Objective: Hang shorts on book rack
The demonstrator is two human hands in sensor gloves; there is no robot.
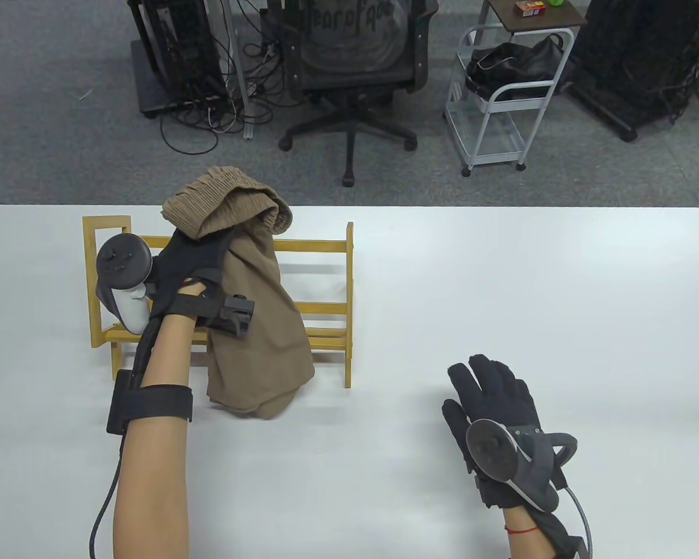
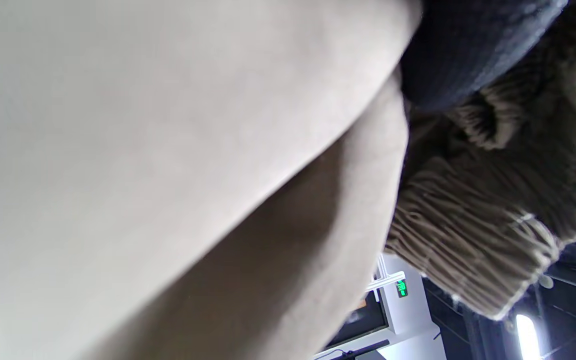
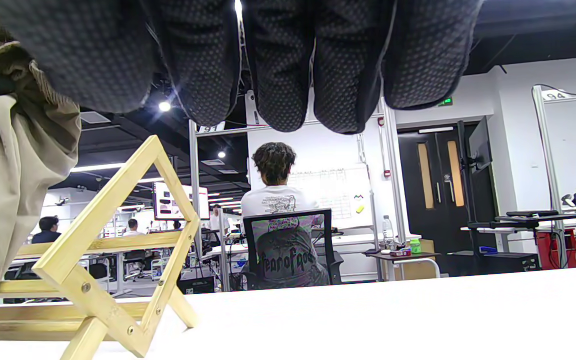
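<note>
Tan shorts (image 1: 250,303) with a ribbed elastic waistband hang over the wooden book rack (image 1: 326,279) at the table's left. The waistband is bunched above the rack's top rail and the legs drape down the front to the tabletop. My left hand (image 1: 195,265) grips the shorts just below the waistband. In the left wrist view the tan fabric (image 2: 168,150) fills the frame beside the ribbed waistband (image 2: 468,240). My right hand (image 1: 492,402) rests flat and open on the table, well right of the rack, holding nothing. The right wrist view shows the rack's end frame (image 3: 113,250) and the shorts (image 3: 8,200) at its left.
The white table (image 1: 501,279) stretches right of the rack. Beyond its far edge stand an office chair (image 1: 355,64), a white trolley (image 1: 501,99) and cable racks.
</note>
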